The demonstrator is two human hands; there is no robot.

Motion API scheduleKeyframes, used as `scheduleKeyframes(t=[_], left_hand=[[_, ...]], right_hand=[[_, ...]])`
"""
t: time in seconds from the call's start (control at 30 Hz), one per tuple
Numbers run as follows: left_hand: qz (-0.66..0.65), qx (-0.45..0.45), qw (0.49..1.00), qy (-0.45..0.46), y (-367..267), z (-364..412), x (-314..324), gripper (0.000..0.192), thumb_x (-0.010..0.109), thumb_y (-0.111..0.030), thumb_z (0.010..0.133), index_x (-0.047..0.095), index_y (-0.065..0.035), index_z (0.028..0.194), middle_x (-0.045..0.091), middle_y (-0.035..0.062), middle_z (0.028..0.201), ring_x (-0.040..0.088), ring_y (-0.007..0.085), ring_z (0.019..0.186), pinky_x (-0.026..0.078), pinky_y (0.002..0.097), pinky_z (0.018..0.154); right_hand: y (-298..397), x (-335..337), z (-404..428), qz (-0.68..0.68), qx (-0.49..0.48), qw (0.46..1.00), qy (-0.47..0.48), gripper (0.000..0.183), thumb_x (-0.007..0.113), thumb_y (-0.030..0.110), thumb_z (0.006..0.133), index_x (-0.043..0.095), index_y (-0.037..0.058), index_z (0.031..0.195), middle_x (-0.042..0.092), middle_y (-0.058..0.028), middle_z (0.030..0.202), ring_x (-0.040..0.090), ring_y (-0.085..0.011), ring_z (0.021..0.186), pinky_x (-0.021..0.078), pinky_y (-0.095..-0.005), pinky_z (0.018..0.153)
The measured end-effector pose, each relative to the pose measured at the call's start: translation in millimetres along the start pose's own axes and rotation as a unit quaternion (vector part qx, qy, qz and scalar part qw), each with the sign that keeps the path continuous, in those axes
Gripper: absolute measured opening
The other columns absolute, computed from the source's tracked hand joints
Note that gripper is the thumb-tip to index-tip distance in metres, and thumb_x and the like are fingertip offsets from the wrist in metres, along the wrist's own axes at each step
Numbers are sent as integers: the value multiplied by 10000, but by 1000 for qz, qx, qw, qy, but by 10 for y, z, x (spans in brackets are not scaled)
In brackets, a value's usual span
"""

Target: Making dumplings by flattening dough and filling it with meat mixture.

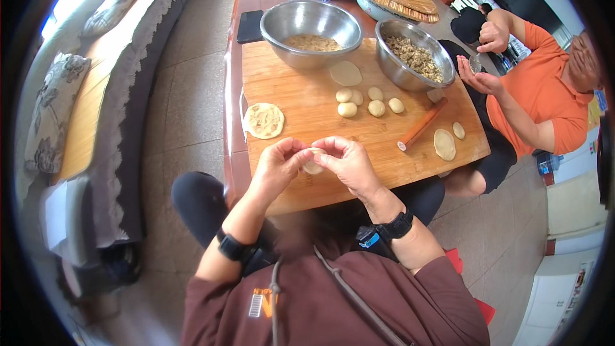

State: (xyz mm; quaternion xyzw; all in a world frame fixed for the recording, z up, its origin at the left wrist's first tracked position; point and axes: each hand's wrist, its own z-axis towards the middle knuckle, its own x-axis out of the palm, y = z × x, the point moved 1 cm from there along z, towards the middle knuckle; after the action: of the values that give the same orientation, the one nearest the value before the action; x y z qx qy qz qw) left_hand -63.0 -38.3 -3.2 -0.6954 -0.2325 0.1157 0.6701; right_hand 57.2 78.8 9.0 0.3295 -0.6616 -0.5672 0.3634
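Between my left hand point(283, 161) and my right hand point(348, 161) is a small round piece of dough point(313, 166), pinched at its top by the thumbs and fingers of both. My hands hold it just above the front of a wooden board point(302, 129). To the left, near the board's edge, lies a flat filled dough round point(264, 120). Beyond my hands sit several dough balls point(347, 109) in a loose cluster, with a thin rolled dough wrapper point(346, 73) behind them. Whether filling is inside the held piece is hidden.
A steel bowl point(312, 33) holds a pale mixture; another steel bowl point(415, 55) has chopped filling. A rolling pin point(423, 124) lies beside a dough oval point(444, 144). At right a co-worker in an orange shirt point(533, 101) holds a dough wrapper. A phone point(250, 27) is behind the board.
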Motion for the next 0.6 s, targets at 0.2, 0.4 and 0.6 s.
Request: scheduleKeyframes(t=[0.2,0.4,0.6], left_hand=[[154,82,972,-157,135,6,-143,234,500,-175,966,548,20,1086,619,80,891,621,120,602,459,212,537],[73,70,979,-179,235,11,-237,222,465,-190,982,528,-19,1109,588,41,877,586,81,587,374,171,446],[62,117,975,-178,209,-13,-214,204,463,-167,981,524,-9,1094,573,32,859,577,76,591,370,167,452]], right_hand=[[-55,-121,126,-427,-153,888,-79,239,656,135,795,645,20,1004,624,-131,997,589,-285,943,476,-359,825],[-49,110,494,-582,-235,773,-95,578,568,240,865,362,12,1354,278,-180,1451,233,-379,1346,194,-571,1058],[-195,150,606,-673,-173,718,-42,677,558,298,870,265,44,1425,135,-145,1524,82,-342,1410,72,-617,1075]])
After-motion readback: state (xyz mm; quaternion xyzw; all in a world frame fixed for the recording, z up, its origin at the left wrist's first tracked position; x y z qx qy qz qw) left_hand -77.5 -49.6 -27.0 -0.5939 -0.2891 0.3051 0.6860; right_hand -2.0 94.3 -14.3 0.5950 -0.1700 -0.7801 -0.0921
